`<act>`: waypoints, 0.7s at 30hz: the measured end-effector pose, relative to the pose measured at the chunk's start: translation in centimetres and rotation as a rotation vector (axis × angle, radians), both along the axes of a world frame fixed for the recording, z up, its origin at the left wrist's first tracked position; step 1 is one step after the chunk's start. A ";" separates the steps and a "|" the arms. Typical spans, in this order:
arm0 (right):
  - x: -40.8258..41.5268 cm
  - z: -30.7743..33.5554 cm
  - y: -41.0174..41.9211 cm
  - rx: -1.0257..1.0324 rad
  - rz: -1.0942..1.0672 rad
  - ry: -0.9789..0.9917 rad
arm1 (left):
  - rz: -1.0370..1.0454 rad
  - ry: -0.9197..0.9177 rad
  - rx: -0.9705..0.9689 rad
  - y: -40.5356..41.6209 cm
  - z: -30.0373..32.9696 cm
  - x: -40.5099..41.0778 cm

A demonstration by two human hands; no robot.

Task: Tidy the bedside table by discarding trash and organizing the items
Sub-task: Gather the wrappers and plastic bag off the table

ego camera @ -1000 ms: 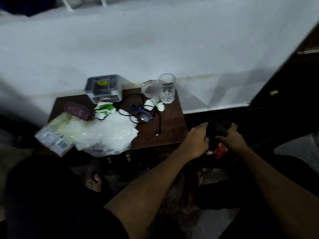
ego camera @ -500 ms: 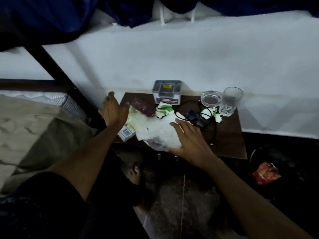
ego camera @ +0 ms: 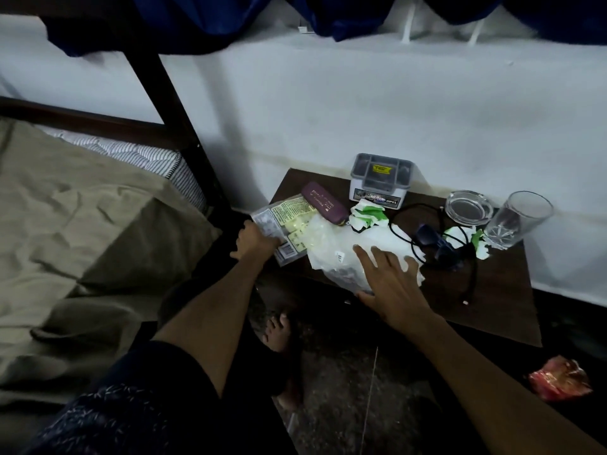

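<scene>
A dark wooden bedside table (ego camera: 492,290) stands against the white wall. At its left front corner my left hand (ego camera: 254,239) grips a clear snack wrapper (ego camera: 282,221) with yellow print. My right hand (ego camera: 389,277) rests with spread fingers on a crumpled white plastic bag (ego camera: 338,247) at the front edge, thumb under the bag's rim. Behind them lie a purple case (ego camera: 323,206), crumpled white and green paper (ego camera: 368,215), a black cable with glasses (ego camera: 437,244), more torn paper (ego camera: 476,241), a glass ashtray (ego camera: 469,208) and a drinking glass (ego camera: 515,221).
A grey lidded box (ego camera: 381,182) stands at the table's back. A bed with an olive blanket (ego camera: 82,224) and dark bedpost (ego camera: 170,103) is on the left. A red wrapper (ego camera: 558,377) lies on the dark floor at right. My bare foot (ego camera: 279,330) is below the table.
My left hand has dropped from above the table's left edge and taken hold of the snack wrapper. My right hand stays on the plastic bag. The view has moved closer.
</scene>
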State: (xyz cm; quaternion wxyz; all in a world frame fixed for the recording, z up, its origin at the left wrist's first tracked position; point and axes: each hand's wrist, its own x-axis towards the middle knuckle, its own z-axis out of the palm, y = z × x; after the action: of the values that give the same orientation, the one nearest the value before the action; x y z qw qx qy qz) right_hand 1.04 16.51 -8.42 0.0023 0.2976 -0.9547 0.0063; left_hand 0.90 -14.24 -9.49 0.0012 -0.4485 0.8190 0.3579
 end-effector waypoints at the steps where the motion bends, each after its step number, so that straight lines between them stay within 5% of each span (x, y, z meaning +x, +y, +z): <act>1: 0.0 -0.1 0.1 0.000 -0.001 0.025 | 0.016 0.011 -0.003 0.1 0.3 -0.1; 6: -0.1 1.3 0.5 -0.118 -0.032 0.068 | 0.074 0.041 -0.049 0.3 1.1 -0.2; 15: -2.3 7.1 4.2 -0.768 -0.214 0.039 | 0.109 0.427 0.033 2.4 7.0 1.0; 21: -2.4 9.6 7.6 -0.887 -0.320 0.081 | 0.093 0.510 -0.123 3.7 11.5 1.1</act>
State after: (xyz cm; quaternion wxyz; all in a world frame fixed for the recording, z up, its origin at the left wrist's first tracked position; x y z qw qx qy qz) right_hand -1.37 24.09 1.21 0.1677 0.1169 -0.8927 0.4015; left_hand 1.97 -10.59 1.98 -0.2490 -0.3803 0.7914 0.4088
